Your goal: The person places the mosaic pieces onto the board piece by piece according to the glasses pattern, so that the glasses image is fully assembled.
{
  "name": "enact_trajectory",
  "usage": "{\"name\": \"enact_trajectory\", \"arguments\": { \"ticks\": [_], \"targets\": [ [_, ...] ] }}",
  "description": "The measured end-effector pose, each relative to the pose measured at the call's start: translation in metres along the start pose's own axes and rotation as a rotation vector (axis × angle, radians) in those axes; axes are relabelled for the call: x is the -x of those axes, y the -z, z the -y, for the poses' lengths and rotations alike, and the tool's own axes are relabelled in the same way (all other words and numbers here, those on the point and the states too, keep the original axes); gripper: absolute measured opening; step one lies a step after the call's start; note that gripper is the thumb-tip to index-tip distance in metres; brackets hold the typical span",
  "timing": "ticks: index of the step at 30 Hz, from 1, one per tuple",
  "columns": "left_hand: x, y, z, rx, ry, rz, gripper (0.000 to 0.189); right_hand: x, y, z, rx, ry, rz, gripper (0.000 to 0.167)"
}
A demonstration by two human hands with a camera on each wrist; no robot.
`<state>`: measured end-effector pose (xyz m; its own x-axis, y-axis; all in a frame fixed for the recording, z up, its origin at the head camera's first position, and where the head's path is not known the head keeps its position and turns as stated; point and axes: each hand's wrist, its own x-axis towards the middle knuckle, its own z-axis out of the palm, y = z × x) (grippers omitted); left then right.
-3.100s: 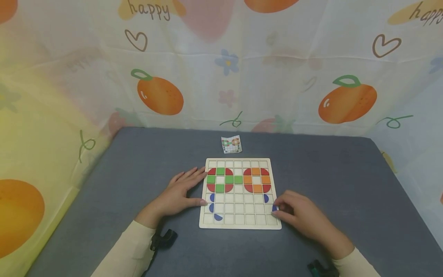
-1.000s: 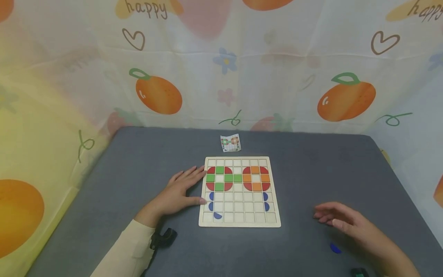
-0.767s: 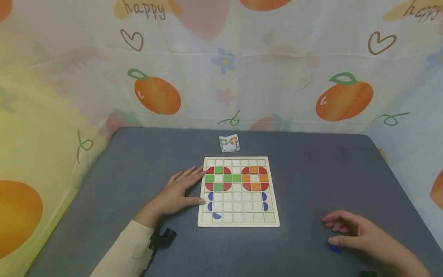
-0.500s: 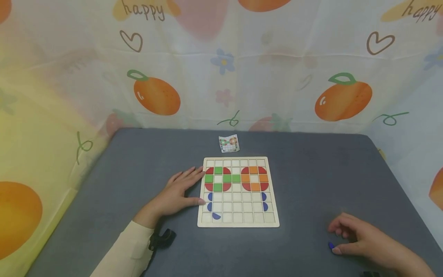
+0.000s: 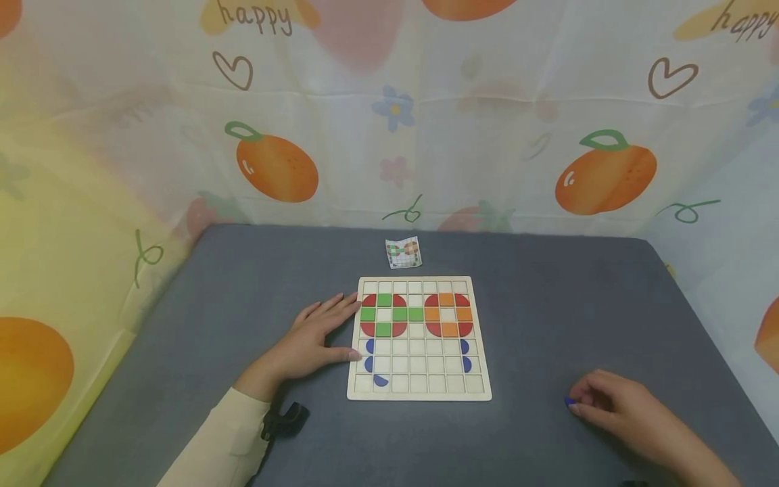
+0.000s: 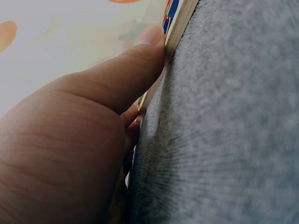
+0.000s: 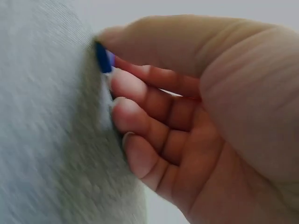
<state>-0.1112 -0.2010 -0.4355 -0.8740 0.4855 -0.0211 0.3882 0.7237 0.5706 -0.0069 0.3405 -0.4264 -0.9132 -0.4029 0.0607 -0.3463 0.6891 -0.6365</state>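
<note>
A square wooden grid board (image 5: 420, 397) lies mid-table, bearing two rings of red corner pieces with green squares (image 5: 385, 299) on the left ring and orange squares (image 5: 447, 299) on the right. Blue half-round pieces sit below them: three at the left, two (image 5: 466, 364) at the right. My left hand (image 5: 307, 348) lies with straight fingers at the board's left edge, its thumb (image 6: 140, 56) on the rim. Well right of the board, my right hand (image 5: 627, 412) pinches a blue half-round piece (image 7: 102, 57) between thumb and forefinger, close over the cloth.
A small printed pattern card (image 5: 404, 252) lies behind the board on the grey tablecloth (image 5: 517, 284). A fruit-print curtain (image 5: 475, 149) hangs beyond the table's far edge. A black wrist strap mount (image 5: 286, 421) shows under the left sleeve.
The right hand set a blue half-round piece into the board's right side, moved away right, and picked another one up off the cloth. The left hand stayed at the board's edge.
</note>
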Motion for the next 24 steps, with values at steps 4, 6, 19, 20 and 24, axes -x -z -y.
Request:
{"name": "enact_trajectory", "arguments": {
  "ticks": [4, 6, 19, 20, 24],
  "targets": [
    [0.000, 0.001, 0.000, -0.006, 0.008, 0.010, 0.101, -0.007, -0.005, 0.010, 0.078, 0.012, -0.038, 0.024],
    [0.001, 0.001, 0.000, -0.007, 0.012, 0.016, 0.101, -0.011, -0.006, 0.015, 0.115, -0.001, -0.042, 0.023],
    [0.000, 0.000, 0.001, -0.004, -0.013, 0.000, 0.099, -0.038, -0.021, 0.039, 0.337, 0.078, -0.073, 0.024],
    [0.000, 0.000, 0.001, -0.004, -0.012, 0.001, 0.099, -0.040, -0.022, 0.041, 0.348, 0.075, -0.067, 0.023],
    [0.001, 0.001, 0.000, 0.002, -0.003, 0.004, 0.100, -0.049, -0.024, 0.046, 0.374, 0.072, -0.038, 0.020]
  ]
}}
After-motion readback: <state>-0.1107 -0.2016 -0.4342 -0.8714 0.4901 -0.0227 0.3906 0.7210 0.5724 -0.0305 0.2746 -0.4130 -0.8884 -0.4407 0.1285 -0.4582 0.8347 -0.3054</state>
